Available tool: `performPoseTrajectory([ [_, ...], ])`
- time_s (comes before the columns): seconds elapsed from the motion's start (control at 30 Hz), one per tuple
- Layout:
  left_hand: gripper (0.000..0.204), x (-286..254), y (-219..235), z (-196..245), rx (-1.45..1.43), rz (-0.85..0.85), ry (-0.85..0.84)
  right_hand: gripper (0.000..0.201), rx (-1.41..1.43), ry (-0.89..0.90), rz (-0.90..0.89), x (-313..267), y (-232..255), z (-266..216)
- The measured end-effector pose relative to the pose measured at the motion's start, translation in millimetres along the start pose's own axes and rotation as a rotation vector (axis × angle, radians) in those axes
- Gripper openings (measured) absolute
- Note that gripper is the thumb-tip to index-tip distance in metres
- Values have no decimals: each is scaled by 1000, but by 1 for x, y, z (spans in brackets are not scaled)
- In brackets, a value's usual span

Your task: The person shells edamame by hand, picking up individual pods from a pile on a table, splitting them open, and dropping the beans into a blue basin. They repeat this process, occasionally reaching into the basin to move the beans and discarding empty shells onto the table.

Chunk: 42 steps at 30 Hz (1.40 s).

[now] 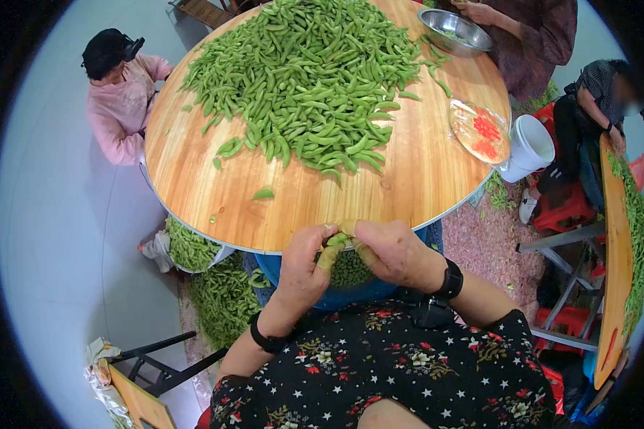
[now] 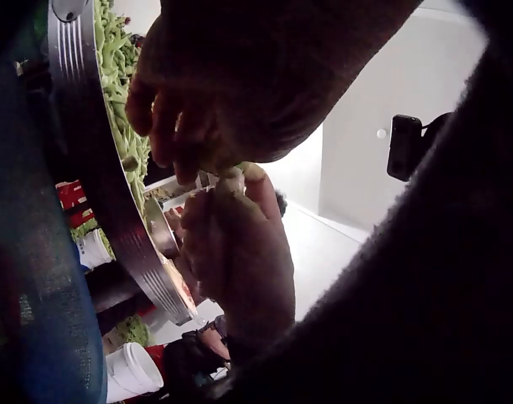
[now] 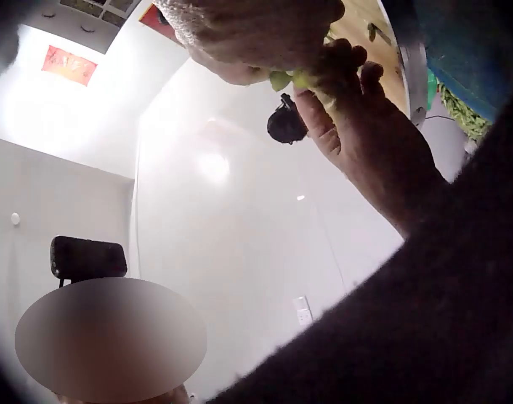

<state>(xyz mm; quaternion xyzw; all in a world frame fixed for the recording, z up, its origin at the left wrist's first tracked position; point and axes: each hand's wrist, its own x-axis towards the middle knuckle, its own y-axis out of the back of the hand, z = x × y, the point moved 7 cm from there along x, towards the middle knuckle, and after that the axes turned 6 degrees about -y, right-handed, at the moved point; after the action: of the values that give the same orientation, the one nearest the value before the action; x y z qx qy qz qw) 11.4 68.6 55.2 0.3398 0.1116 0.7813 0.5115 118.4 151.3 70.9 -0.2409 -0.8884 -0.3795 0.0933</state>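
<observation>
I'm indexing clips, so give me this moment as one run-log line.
left hand: pinches green pod | right hand: pinches same pod | below hands: blue tub | ahead: pod heap on round wooden table

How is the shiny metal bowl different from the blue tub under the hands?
Colour: the metal bowl is silvery; the blue tub is bright blue.
Place: the metal bowl sits at the far-right edge of the wooden table; the blue tub is lower, by the near edge.
Filling: the metal bowl shows bare metal around some green bits; in the blue tub, they cover the bottom we can see.
Both have curved rims.
</observation>
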Motion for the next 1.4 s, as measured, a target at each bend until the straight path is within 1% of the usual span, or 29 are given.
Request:
performPoseTrajectory([
  [0.03, 23, 0, -1, -1, -11, -19, 8, 11, -1, 1, 2, 0, 1, 0],
  [0.07, 23, 0, -1, -3, -10, -19, 7, 11, -3, -57, -22, -1, 1, 4],
  [0.1, 21, -1, 0, -1, 34, 7, -52, 12, -5, -116, -46, -2, 0, 8],
  [0.13, 20, -1, 2, 1, 77, 32, -110, 12, -4, -116, -46, -1, 0, 8],
  [0.2, 20, -3, 1, -2, 84, 23, -89, 11, 153, -217, 55, 0, 7, 15],
  [0.23, 20, -4, 1, -4, 90, 14, -67, 11, 153, -217, 54, 1, 5, 16],
  [0.3, 19, -2, 1, 2, 90, 40, -95, 16, 119, -19, 146, 4, 4, 9],
  [0.37, 18, -1, 4, 7, 91, 67, -123, 15, 97, 9, 164, 4, 0, 9],
  [0.4, 17, -1, 4, 3, 76, 34, -76, 15, 75, 39, 181, 5, -1, 6],
  [0.43, 17, -1, 4, 1, 60, 0, -29, 15, 75, 41, 179, 5, -1, 3],
  [0.47, 17, -1, 5, 3, 60, 0, -29, 15, 98, 44, 199, 5, 2, -3],
  [0.53, 18, 1, 6, 16, 92, -11, -151, 17, 122, 45, 217, 5, 4, -4],
  [0.6, 17, 3, 7, 20, 93, 23, -187, 23, 122, 55, 140, 4, -1, -2],
  [0.67, 15, 3, 10, 25, 94, 56, -222, 24, 126, 36, 181, 5, 6, -4],
  [0.73, 14, 1, 9, 12, 117, 5, 9, 26, 130, 18, 222, 6, 10, -6],
  [0.77, 14, 1, 9, 12, 117, 6, 10, 26, 96, 26, 200, 6, 8, -8],
  [0.83, 13, 2, 8, 20, 129, 13, -124, 26, 62, 31, 180, 7, 9, -10],
  [0.87, 13, 3, 10, 21, 128, 13, -123, 24, 105, 32, 149, 8, 10, -10],
  [0.93, 17, 2, 6, 26, 56, -110, -162, 22, 150, 28, 115, 6, 10, -6],
  [1.0, 17, 1, 5, 25, 13, -127, -154, 13, 438, -189, -62, 2, 0, 13],
  [1.03, 17, 0, 4, 25, -29, -144, -148, 13, 439, -193, -63, 1, 1, 12],
  [1.1, 16, -2, 14, 22, 30, -115, -119, 11, 855, -505, -167, -4, -6, 23],
  [1.13, 16, -3, 22, 20, 93, -85, -91, 11, 857, -506, -169, -4, 0, 23],
  [1.17, 16, -6, 32, 5, 47, -85, 131, 11, 842, -620, -105, -7, 9, 34],
  [1.2, 16, -6, 29, -3, 50, -87, 134, 12, 827, -732, -40, -10, 17, 45],
  [1.27, 13, -1, 26, -15, 217, 19, -60, 11, 857, -710, -20, -12, 3, 70],
  [1.3, 10, 2, 11, -17, 128, -57, -81, 12, 868, -679, -19, -10, -4, 74],
  [1.33, 10, 2, 9, -13, 132, -54, -86, 12, 877, -648, -18, -8, -6, 75],
  [1.4, 14, -4, -7, -2, 136, -261, -176, 13, 853, -648, -38, -8, -3, 70],
])
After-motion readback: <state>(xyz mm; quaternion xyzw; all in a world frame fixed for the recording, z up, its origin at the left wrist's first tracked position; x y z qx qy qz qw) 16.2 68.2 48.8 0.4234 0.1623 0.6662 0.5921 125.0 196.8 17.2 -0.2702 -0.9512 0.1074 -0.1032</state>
